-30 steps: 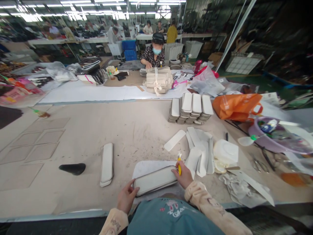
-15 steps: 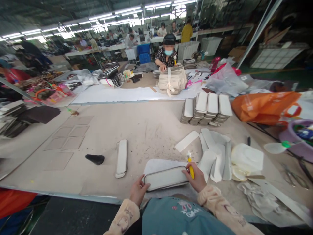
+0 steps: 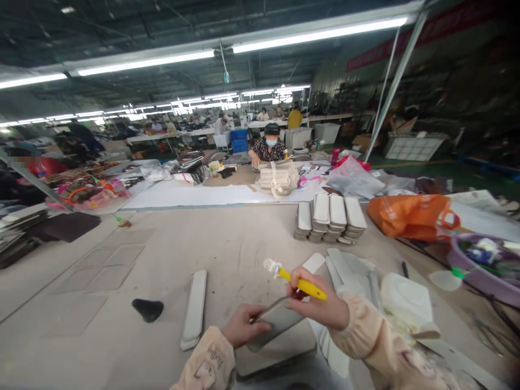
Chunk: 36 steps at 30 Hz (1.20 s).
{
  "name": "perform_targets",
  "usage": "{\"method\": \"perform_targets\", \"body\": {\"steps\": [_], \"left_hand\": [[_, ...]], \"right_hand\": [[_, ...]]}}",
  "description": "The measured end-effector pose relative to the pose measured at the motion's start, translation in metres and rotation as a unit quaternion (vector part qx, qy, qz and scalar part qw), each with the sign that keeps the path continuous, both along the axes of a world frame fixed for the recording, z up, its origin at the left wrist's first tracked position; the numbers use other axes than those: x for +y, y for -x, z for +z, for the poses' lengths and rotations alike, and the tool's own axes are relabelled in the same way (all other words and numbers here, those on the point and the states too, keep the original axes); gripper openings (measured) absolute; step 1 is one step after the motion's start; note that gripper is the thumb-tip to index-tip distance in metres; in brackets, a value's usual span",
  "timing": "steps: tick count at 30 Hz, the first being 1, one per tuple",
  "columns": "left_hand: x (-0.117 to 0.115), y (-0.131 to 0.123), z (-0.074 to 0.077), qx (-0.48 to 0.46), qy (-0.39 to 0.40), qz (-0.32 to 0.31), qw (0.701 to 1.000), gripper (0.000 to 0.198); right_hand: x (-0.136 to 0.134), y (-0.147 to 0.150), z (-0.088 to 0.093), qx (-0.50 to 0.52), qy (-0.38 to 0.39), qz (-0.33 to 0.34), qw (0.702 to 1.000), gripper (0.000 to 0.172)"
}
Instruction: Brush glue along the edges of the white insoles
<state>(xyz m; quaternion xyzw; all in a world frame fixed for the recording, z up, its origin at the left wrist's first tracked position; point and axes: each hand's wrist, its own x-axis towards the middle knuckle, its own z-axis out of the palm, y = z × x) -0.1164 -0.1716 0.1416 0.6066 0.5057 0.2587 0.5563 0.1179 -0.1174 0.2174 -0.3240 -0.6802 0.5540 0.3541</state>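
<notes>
My left hand (image 3: 247, 325) grips the near left end of a grey rounded panel (image 3: 277, 323), thumb on top. The panel is lifted and tilted over another flat rounded piece (image 3: 284, 349) at the table's front edge. My right hand (image 3: 319, 300) is closed round a brush (image 3: 305, 286) with a yellow handle, its whitened bristles pointing left. The fingers of that hand also touch the panel's far right end. Left of my hands lies a small stack of narrow white-faced panels (image 3: 195, 306). White strips (image 3: 353, 276) lie loose beyond my right hand.
A black, pear-shaped object (image 3: 147, 310) lies at left. Several stacks of pale panels (image 3: 330, 216) stand at the back right, near an orange bag (image 3: 408, 216). A white plastic container (image 3: 406, 298) and a purple basin (image 3: 483, 271) are at right. A co-worker (image 3: 268, 146) sits across the table.
The view has tilted up. The panel between my hands, flat and white-faced before, is now a raised, tilted grey one. My right hand has turned the brush so its bristles point left.
</notes>
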Motion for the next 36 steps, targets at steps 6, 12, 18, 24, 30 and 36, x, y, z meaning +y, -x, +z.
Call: {"method": "perform_targets", "body": {"steps": [6, 12, 18, 24, 30, 36], "left_hand": [[-0.005, -0.041, 0.007, -0.201, 0.118, 0.105, 0.967, 0.044], [-0.016, -0.059, 0.031, -0.313, 0.163, 0.114, 0.928, 0.035], [-0.021, -0.067, 0.032, -0.310, 0.182, 0.133, 0.924, 0.035], [-0.023, -0.075, 0.035, -0.319, 0.188, 0.139, 0.919, 0.033], [-0.024, -0.076, 0.036, -0.318, 0.184, 0.139, 0.919, 0.033], [-0.025, -0.074, 0.035, -0.300, 0.183, 0.153, 0.923, 0.036]], "right_hand": [[0.033, -0.005, 0.009, 0.110, 0.052, -0.113, 0.986, 0.038], [0.022, 0.001, -0.011, 0.198, 0.093, -0.135, 0.966, 0.042], [0.023, 0.005, -0.017, 0.194, 0.067, -0.184, 0.961, 0.040], [0.026, 0.001, -0.021, 0.161, 0.069, -0.186, 0.967, 0.040], [0.028, 0.001, -0.022, 0.173, 0.082, -0.174, 0.966, 0.043], [0.031, 0.003, -0.022, 0.180, 0.094, -0.164, 0.965, 0.045]]}}
